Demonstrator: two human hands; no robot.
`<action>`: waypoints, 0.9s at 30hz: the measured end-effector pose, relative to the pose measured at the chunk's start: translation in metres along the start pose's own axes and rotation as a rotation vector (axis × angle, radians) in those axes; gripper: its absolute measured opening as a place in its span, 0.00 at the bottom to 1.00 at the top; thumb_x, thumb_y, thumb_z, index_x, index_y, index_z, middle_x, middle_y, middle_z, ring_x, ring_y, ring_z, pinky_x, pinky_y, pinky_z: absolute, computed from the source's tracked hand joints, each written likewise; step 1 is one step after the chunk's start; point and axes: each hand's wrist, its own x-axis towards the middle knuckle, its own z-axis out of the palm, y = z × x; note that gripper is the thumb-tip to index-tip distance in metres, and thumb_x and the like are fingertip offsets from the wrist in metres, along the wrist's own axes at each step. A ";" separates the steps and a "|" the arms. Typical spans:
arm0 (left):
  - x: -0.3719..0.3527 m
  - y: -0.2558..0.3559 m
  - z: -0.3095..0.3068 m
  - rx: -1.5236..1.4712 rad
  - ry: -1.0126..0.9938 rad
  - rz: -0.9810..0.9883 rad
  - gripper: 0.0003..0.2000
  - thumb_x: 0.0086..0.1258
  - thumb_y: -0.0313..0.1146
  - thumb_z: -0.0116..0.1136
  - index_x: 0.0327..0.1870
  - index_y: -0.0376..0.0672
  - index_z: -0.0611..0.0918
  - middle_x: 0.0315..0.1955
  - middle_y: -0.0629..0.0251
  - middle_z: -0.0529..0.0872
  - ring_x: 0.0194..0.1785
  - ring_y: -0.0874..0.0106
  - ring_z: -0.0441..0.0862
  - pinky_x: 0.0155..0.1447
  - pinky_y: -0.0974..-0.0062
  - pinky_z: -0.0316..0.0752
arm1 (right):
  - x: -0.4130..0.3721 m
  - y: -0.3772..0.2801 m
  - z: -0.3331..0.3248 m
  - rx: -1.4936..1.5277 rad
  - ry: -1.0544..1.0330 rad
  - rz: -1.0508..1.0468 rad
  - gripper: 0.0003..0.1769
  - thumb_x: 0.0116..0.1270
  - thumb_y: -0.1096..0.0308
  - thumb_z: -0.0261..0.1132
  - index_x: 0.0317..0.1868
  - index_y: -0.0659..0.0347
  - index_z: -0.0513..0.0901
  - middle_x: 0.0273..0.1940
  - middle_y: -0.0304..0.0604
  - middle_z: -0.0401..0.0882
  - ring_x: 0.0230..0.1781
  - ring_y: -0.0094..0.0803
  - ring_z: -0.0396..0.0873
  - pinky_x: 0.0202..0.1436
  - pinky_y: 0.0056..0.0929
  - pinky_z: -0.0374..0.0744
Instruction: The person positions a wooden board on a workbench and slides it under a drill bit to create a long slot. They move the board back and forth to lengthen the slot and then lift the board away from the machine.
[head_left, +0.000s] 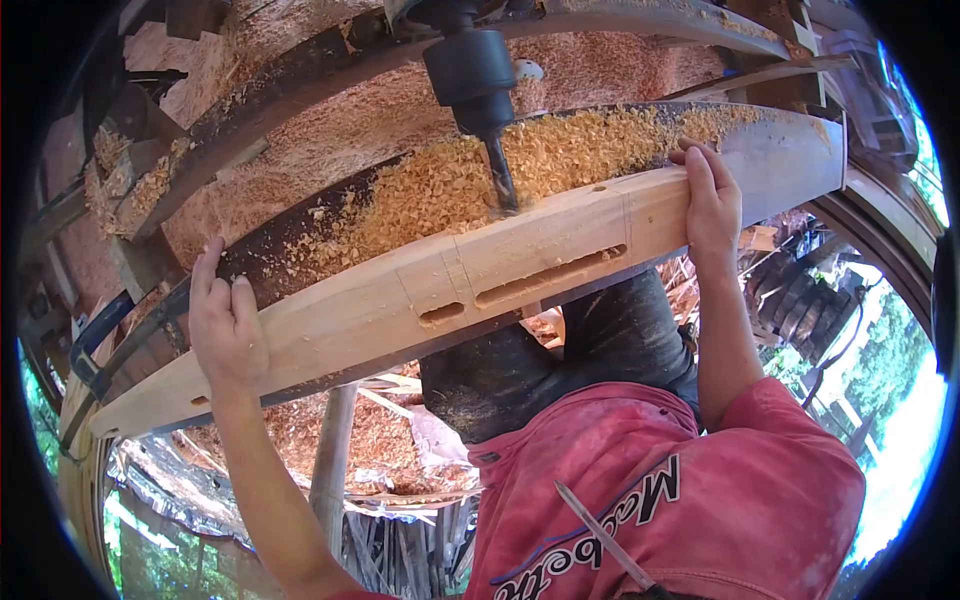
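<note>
Left hand: the left hand (pixel 228 335) grips the long wood piece (pixel 400 300) near its thin end, with the fingers curled over the top edge.
Right hand: the right hand (pixel 712 200) grips the same wood piece near its wide end, with the fingers over the top edge too.
Hands together or apart: they are far apart, one at each end, and both are closed on the wood.
Wood piece: it is pale, long and a bit bent. It lies slanted across the dark table (pixel 790 160), with two long slots cut in its side.
Drill: a black drill head (pixel 470 70) hangs from above. Its twisted drill bit (pixel 500 175) points down and meets the top of the wood between the hands.
Wood chips: a big heap of wood chips (pixel 440 190) lies on the table just behind the wood.
Clothes: a red shirt (pixel 760 490) and dark trousers (pixel 600 340) show below the wood.
Writing: the shirt has dark letters with white edges that read like "Macbeth"; the last letters are hard to see.
Other: a thin grey stick (pixel 600 535) lies across the shirt.
</note>
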 end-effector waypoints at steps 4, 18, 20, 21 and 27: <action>0.002 0.001 0.000 -0.009 0.023 -0.005 0.13 0.75 0.29 0.50 0.30 0.26 0.75 0.66 0.48 0.79 0.69 0.45 0.74 0.73 0.59 0.66 | 0.002 -0.006 0.001 -0.003 -0.015 0.014 0.21 0.78 0.59 0.60 0.57 0.70 0.84 0.46 0.46 0.88 0.49 0.27 0.82 0.57 0.25 0.76; -0.012 0.017 0.000 -0.041 0.034 -0.290 0.16 0.77 0.34 0.50 0.30 0.32 0.81 0.34 0.48 0.87 0.39 0.51 0.85 0.47 0.58 0.75 | -0.007 0.004 -0.011 -0.037 -0.081 0.081 0.21 0.76 0.54 0.60 0.47 0.66 0.85 0.37 0.40 0.85 0.41 0.25 0.79 0.49 0.27 0.75; -0.029 0.012 0.006 -0.032 0.033 -0.263 0.17 0.77 0.36 0.50 0.29 0.33 0.82 0.28 0.48 0.85 0.34 0.51 0.84 0.43 0.57 0.74 | -0.023 0.007 -0.017 -0.059 -0.096 0.036 0.20 0.76 0.54 0.59 0.47 0.66 0.85 0.36 0.39 0.84 0.40 0.25 0.78 0.49 0.27 0.75; -0.036 0.009 0.008 -0.026 0.023 -0.252 0.18 0.77 0.37 0.50 0.28 0.34 0.82 0.22 0.49 0.83 0.29 0.50 0.83 0.38 0.56 0.73 | -0.036 0.025 -0.023 -0.050 -0.093 0.033 0.20 0.77 0.55 0.59 0.47 0.66 0.84 0.36 0.39 0.84 0.40 0.24 0.77 0.49 0.26 0.75; -0.048 0.004 0.006 -0.075 -0.056 -0.244 0.19 0.77 0.37 0.51 0.25 0.32 0.81 0.21 0.48 0.83 0.25 0.52 0.81 0.34 0.57 0.71 | -0.063 0.020 -0.023 0.023 -0.080 0.155 0.17 0.80 0.58 0.59 0.48 0.66 0.83 0.38 0.35 0.82 0.42 0.18 0.74 0.47 0.21 0.73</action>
